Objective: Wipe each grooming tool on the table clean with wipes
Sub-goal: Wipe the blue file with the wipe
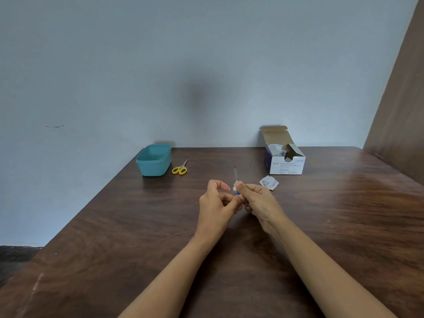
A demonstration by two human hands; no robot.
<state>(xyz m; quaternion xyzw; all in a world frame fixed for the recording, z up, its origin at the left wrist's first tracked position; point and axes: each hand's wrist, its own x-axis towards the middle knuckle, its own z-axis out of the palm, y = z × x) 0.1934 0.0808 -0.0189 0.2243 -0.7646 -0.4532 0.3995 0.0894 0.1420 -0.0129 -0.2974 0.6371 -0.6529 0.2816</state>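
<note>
A thin grey nail file (235, 173) with a blue handle points away from me above the table's middle. My left hand (216, 203) grips its handle from below, most of which is hidden by my fingers. My right hand (257, 200) pinches a small white wipe (235, 186) around the file where blade meets handle. Small yellow-handled scissors (180, 169) lie shut on the table at the back left, apart from both hands.
A teal plastic tub (154, 159) stands next to the scissors at the back left corner. An open box of alcohol swabs (284, 157) sits at the back right, with a torn wipe wrapper (269, 182) in front of it. The brown wooden table (137, 237) meets a pale wall.
</note>
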